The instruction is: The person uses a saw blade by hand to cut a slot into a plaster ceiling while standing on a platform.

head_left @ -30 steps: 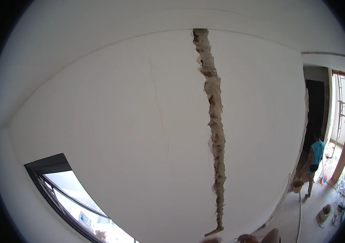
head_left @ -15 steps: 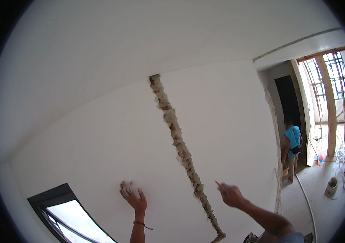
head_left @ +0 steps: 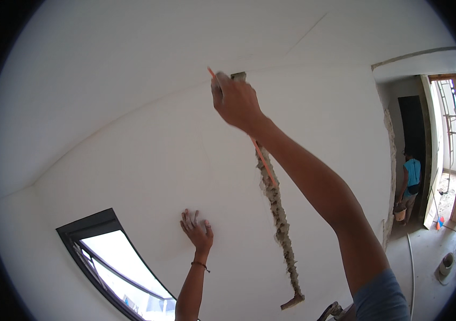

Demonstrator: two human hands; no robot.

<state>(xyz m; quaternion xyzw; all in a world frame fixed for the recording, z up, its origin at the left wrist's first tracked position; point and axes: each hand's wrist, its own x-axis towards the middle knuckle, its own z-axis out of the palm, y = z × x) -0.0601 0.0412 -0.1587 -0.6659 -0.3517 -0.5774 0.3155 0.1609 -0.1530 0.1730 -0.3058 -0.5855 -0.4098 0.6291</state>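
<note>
My right hand (head_left: 234, 101) is raised to where the white wall (head_left: 324, 144) meets the ceiling, its fingers closed around a thin orange stick (head_left: 265, 162). One tip of the stick pokes out past the fingers, and its long end slants down behind my wrist over the chiselled groove (head_left: 280, 216). My hand and forearm hide part of this rough groove, which runs down the wall. Lower and to the left, my left hand (head_left: 198, 230) rests on the wall with its fingers spread and nothing in it.
A dark-framed window (head_left: 86, 222) is at lower left. Overhead lies the white ceiling (head_left: 147, 48). Beyond the wall's broken edge at right, a person in a blue top (head_left: 412, 174) stands holding a bucket (head_left: 400, 214). A pale hose (head_left: 411, 273) and a round container (head_left: 446, 262) lie on the floor.
My right hand has risen from beside the lower groove to its top with the orange stick, now showing more of its length. My view has shifted; my left hand stays spread on the wall.
</note>
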